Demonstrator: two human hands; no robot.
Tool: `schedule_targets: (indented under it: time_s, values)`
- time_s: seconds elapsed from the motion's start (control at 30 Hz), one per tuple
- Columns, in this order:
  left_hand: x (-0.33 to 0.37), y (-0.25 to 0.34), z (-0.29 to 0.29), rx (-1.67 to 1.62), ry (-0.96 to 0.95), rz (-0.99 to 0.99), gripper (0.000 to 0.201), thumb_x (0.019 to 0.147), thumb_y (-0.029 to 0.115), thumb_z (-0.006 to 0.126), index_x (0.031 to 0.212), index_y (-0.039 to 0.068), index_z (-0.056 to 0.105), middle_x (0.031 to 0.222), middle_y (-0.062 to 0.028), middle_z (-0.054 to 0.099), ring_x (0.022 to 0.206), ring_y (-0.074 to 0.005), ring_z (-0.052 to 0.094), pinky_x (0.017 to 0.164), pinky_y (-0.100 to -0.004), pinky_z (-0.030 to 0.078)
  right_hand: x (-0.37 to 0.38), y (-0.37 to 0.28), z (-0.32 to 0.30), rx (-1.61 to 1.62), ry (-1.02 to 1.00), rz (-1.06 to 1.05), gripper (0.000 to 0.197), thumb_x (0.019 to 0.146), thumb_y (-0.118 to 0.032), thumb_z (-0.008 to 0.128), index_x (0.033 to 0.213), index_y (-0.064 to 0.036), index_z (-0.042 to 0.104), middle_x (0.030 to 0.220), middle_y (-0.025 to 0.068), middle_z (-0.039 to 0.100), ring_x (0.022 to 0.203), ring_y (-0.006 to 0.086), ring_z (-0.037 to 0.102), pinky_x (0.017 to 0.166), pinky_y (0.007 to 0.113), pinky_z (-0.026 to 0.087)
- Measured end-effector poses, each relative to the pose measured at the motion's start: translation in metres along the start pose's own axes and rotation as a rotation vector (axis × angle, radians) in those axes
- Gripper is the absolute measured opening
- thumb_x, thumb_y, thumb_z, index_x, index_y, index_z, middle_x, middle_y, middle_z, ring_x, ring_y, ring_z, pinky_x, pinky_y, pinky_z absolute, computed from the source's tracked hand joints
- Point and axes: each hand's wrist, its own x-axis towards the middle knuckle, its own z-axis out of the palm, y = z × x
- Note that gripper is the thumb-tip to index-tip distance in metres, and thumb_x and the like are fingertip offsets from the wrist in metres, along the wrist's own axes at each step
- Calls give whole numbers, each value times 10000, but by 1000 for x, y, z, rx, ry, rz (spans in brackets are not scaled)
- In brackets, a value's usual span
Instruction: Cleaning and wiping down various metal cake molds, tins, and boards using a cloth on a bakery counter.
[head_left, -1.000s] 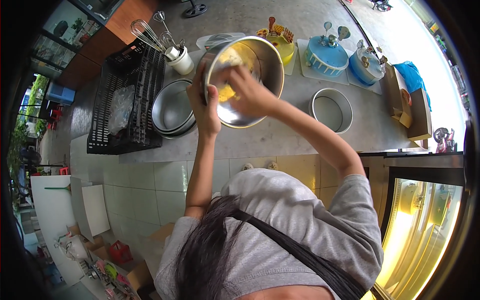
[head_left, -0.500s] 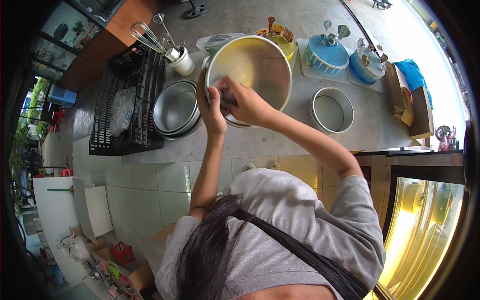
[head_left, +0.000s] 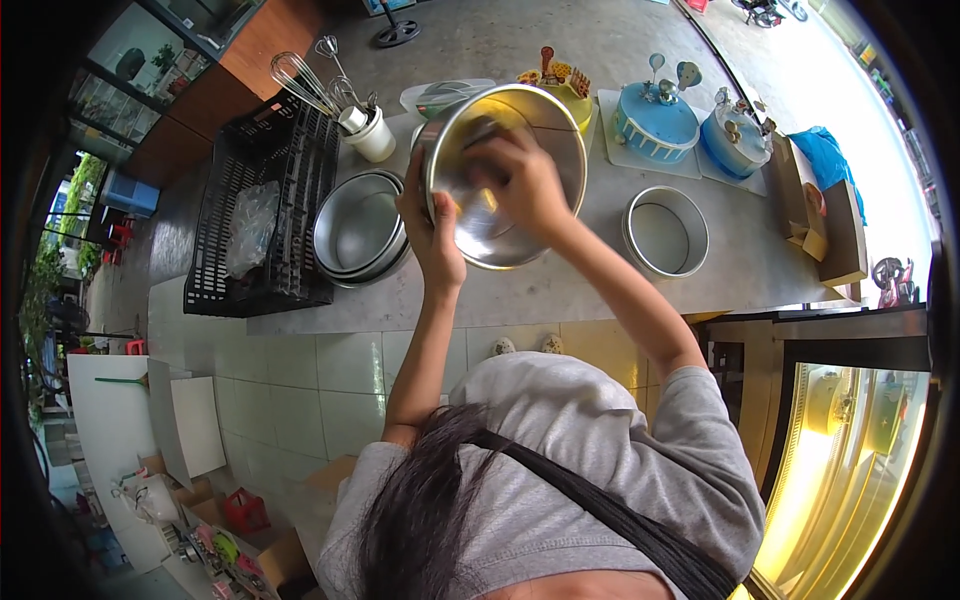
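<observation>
Bowl [head_left: 520, 215] in the left hand [head_left: 432, 235] & right hand [head_left: 525, 185]: bare metal, smooth, glossy inside w/ bright glints. Pans [head_left: 360, 228] stacked near the counter's [head_left: 590, 285] front edge: same metal but duller, brushed look. Ring tin [head_left: 665, 232] toward the right end: thin metal, satin. Crate [head_left: 255, 215] at the left end: black plastic, matt, open grid. Whisks [head_left: 310, 80] at the back edge: shiny wire, in a white glazed cup [head_left: 372, 135]. Counter itself: grey, matt, stone-like. Shirt [head_left: 590, 470]: grey cloth, soft, matt.
</observation>
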Motion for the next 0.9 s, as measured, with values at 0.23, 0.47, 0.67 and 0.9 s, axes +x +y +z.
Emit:
schedule_targets:
  time_s: [0.23, 0.47, 0.67, 0.9]
  values:
    - [2, -8, -9, -120, 21, -104, 556, 891, 386, 456, 1267, -19, 391, 1206, -165, 443, 1124, -226, 406, 946, -327, 295, 7, 31, -3, -308, 93, 103, 158, 663, -77, 612, 818, -46, 615, 830, 158, 585, 754, 336, 577, 674, 394, 479]
    - [4, -10, -32, -184, -18, -111, 539, 888, 360, 464, 1255, -30, 397, 1215, -165, 449, 1088, -232, 460, 917, -343, 357, -19, 2, -8, -18, -771, 87, 137, 646, -168, 620, 755, -101, 670, 786, 106, 580, 729, 246, 589, 681, 349, 466]
    - [2, -6, -29, -77, -118, -114, 521, 899, 353, 448, 1255, -25, 407, 1230, -144, 458, 1129, -215, 426, 959, -322, 299, 8, 23, -19, -1035, -233, -715, 326, 642, -237, 588, 931, -90, 618, 1034, 91, 524, 1003, 209, 457, 847, 337, 353]
    - [-17, -26, -19, -427, -6, -305, 542, 891, 391, 450, 1247, -15, 406, 1207, -140, 457, 1111, -216, 432, 940, -325, 316, -18, 2, 2, 358, -1213, 169, 310, 744, -86, 487, 1054, -76, 494, 1090, 63, 502, 1053, 169, 454, 895, 305, 347]
